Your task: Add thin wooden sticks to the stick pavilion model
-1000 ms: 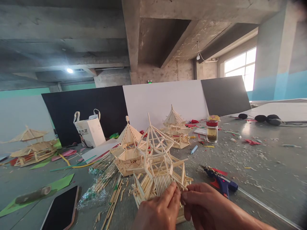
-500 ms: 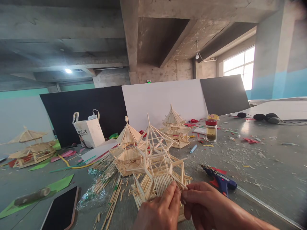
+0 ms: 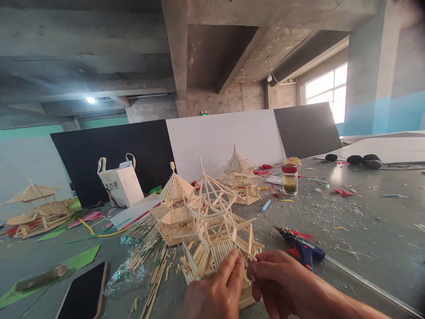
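A pavilion model made of thin wooden sticks (image 3: 215, 230) stands on the grey table (image 3: 365, 248) right in front of me. My left hand (image 3: 215, 294) and my right hand (image 3: 282, 283) meet at its near roof edge, fingertips pinched together on a thin stick of the model. A finished stick pavilion (image 3: 174, 212) stands just behind it to the left, and another stick pavilion (image 3: 239, 177) stands farther back.
A blue glue gun (image 3: 300, 248) lies right of my hands. Loose sticks in a plastic wrap (image 3: 142, 252), a black phone (image 3: 84, 292), a white bag (image 3: 120, 181), a red-lidded jar (image 3: 290, 179) and coloured paper scraps lie around. Another pavilion (image 3: 36, 208) stands far left. Black and white boards stand behind.
The view has shifted slightly, so everything sits a little more to the left. Both hands stay pinched at the same roof edge.
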`<state>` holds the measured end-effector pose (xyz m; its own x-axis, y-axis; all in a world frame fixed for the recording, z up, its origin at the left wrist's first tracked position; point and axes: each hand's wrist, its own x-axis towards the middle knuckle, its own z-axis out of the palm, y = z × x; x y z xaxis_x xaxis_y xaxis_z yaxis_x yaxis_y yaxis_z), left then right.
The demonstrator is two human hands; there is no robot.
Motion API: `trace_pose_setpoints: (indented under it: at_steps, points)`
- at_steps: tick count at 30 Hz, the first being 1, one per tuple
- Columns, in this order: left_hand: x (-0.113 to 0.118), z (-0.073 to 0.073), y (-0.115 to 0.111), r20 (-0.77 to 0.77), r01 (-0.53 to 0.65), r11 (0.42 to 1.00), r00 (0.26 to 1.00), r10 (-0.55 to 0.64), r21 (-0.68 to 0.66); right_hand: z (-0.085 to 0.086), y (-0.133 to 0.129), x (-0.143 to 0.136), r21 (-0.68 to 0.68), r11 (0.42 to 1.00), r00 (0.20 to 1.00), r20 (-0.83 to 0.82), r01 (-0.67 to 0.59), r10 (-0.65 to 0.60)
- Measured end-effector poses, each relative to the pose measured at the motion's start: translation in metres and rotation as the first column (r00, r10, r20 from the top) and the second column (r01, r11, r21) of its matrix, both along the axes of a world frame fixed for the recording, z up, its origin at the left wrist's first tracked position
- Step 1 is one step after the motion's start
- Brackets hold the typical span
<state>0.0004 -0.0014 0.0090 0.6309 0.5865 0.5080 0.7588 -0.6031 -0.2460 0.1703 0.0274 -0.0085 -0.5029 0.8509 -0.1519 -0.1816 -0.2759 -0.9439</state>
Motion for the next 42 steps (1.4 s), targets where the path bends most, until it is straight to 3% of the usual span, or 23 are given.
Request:
trace_pose_setpoints:
  at_steps: [10,24,42]
  points:
    - [-0.008,0.014,-0.002,0.033,0.014,0.999,0.999,-0.013,-0.031,0.003,-0.001,-0.003,0.0,1.0,1.0,0.016,0.009,-0.009]
    - [0.0,-0.006,0.001,0.001,-0.019,0.999,1.0,0.019,-0.04,0.001,0.002,-0.002,0.03,0.999,1.0,0.016,-0.013,0.012]
    - [0.001,-0.006,0.0,-0.066,-0.026,1.0,0.998,0.025,-0.015,0.001,0.001,-0.001,0.006,0.999,0.997,-0.061,-0.042,0.042]
